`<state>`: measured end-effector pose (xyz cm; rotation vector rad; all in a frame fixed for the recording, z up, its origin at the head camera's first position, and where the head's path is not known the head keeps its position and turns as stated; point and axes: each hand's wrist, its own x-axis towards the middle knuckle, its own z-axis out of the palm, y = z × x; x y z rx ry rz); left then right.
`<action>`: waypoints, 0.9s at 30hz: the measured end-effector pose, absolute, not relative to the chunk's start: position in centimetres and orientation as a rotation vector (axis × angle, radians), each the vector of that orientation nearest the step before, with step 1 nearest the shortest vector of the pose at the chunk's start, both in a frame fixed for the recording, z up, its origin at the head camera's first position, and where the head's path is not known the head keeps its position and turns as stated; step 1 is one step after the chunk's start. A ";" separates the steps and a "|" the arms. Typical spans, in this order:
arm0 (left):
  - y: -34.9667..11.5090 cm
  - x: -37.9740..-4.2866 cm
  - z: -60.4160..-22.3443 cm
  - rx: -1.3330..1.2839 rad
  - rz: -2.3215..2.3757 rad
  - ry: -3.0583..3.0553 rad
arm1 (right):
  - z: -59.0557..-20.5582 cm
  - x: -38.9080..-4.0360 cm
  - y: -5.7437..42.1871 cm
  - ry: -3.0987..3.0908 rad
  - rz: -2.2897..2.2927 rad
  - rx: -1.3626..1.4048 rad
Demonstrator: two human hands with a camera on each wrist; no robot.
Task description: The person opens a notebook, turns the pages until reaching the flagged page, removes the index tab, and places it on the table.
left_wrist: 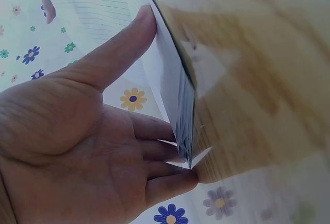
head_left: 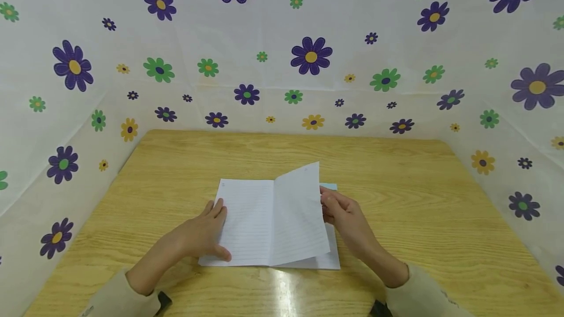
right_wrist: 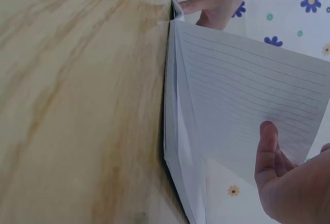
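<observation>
An open notebook [head_left: 246, 224] with lined white pages lies on the wooden table. One page [head_left: 299, 214] on its right side is lifted and stands tilted above the pages beneath. My right hand [head_left: 350, 216] pinches this page near its outer edge; in the right wrist view the thumb [right_wrist: 267, 144] is against the lined paper. Over at the left edge, my left hand [head_left: 202, 231] rests with fingers extended and thumb on the left page. The left wrist view shows its fingers [left_wrist: 167, 182] touching the notebook's edge, the palm facing the camera.
The wooden table [head_left: 176, 160] extends around the notebook on all sides. A white cloth [head_left: 264, 23] with purple, green and yellow flowers hangs behind and along both sides. A light blue corner [head_left: 328, 186] shows behind the lifted page. Dark straps sit near both sleeves.
</observation>
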<state>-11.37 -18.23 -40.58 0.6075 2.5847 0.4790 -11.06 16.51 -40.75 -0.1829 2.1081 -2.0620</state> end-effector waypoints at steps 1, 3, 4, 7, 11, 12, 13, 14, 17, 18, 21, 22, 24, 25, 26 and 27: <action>-18.2 -11.4 -40.6 0.611 0.475 2.586 | -40.8 -11.1 16.4 2.103 -2.065 -0.193; -18.2 -11.4 -40.6 0.618 0.471 2.589 | -40.9 -11.1 16.2 2.082 -2.069 -0.210; -18.3 -11.4 -40.6 0.618 0.470 2.589 | -41.0 -11.1 16.0 2.067 -2.075 -0.209; -18.3 -11.4 -40.7 0.625 0.474 2.592 | -41.2 -11.2 15.4 2.047 -2.084 -0.200; -18.5 -11.5 -40.8 0.619 0.481 2.599 | -41.3 -11.3 14.7 2.028 -2.105 -0.202; -18.5 -11.5 -40.8 0.617 0.484 2.602 | -41.4 -11.4 14.5 2.023 -2.112 -0.208; -18.5 -11.5 -40.7 0.615 0.489 2.603 | -41.4 -11.4 14.4 2.016 -2.121 -0.217; -18.5 -11.6 -40.7 0.612 0.495 2.605 | -41.4 -11.4 14.2 2.005 -2.132 -0.230; -18.6 -11.6 -40.6 0.606 0.515 2.606 | -41.5 -11.4 13.8 1.985 -2.152 -0.270; -18.6 -11.6 -40.6 0.603 0.524 2.605 | -41.5 -11.4 13.7 1.986 -2.149 -0.286; -18.6 -11.6 -40.6 0.603 0.537 2.605 | -41.6 -11.3 13.6 2.018 -2.114 -0.309; -18.6 -11.6 -40.7 0.602 0.540 2.606 | -41.6 -11.2 13.6 2.042 -2.087 -0.311; -18.7 -11.6 -40.8 0.601 0.546 2.609 | -41.7 -11.2 13.6 2.077 -2.038 -0.319; -18.7 -11.6 -40.9 0.600 0.547 2.612 | -41.7 -11.2 13.6 2.088 -2.020 -0.325; -18.8 -11.6 -41.0 0.599 0.546 2.616 | -41.8 -11.2 13.6 2.093 -2.001 -0.340; -18.8 -11.7 -41.1 0.598 0.539 2.623 | -41.9 -11.2 13.6 2.098 -1.984 -0.354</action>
